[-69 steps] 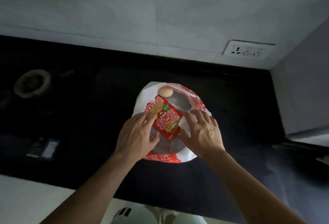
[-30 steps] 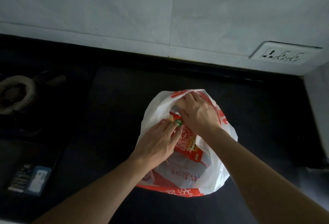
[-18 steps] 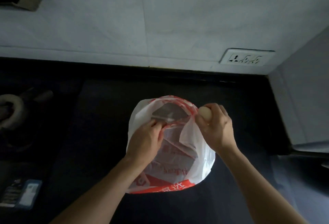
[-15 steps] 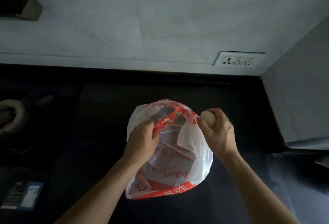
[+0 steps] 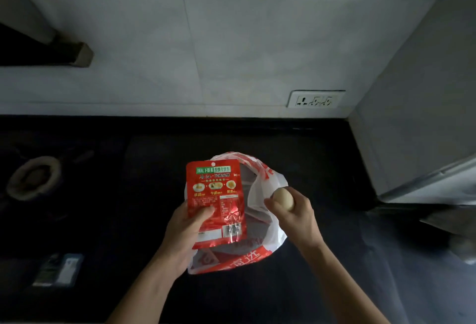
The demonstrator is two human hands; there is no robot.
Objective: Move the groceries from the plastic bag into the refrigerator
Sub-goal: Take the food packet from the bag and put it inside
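A white plastic bag [image 5: 266,182] with red print lies open on the dark countertop [image 5: 144,169]. My left hand [image 5: 184,231] grips a red foil packet [image 5: 216,195] by its lower left, holding it upright above the bag with the printed back facing me. My right hand [image 5: 298,218] is closed around a pale egg [image 5: 283,198], held just right of the bag's mouth. What else is inside the bag is hidden by the packet.
A gas burner ring [image 5: 33,178] sits at far left, a small dark packet [image 5: 58,271] at lower left. A wall socket [image 5: 315,99] is on the tiled wall. A grey appliance side [image 5: 417,122] rises at right, likely the refrigerator.
My right hand took the egg out of the bag and moved right. My left hand pulled the red packet fully out and lifted it above the bag.
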